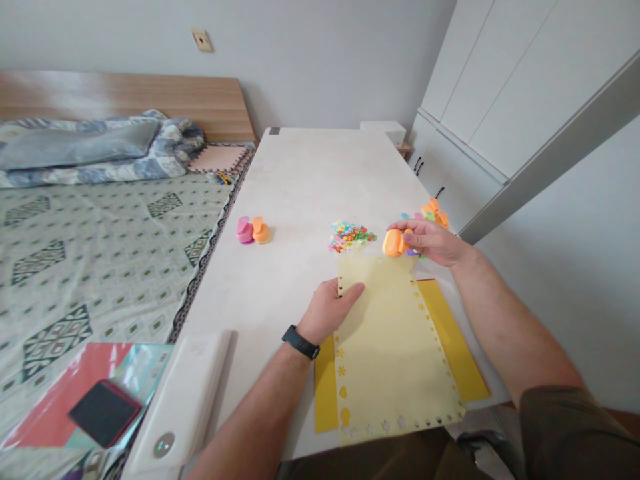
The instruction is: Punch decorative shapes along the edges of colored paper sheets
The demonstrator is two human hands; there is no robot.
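My left hand [336, 308] grips the left edge of a pale yellow sheet [390, 340], thumb on top. Small shapes are punched along the sheet's left, right and near edges. Darker yellow paper [453, 340] lies beneath it, showing on both sides. My right hand [427, 241] is closed round an orange craft punch [394, 243] just beyond the sheet's far right corner. Left of that punch is a pile of small colourful paper cutouts [351, 235].
A pink punch [245, 230] and an orange punch [261, 230] stand on the white table [300, 180]. More punches [435, 212] are behind my right hand. A white device [183, 393] lies front left; a phone [104, 412] rests on folders beside the table.
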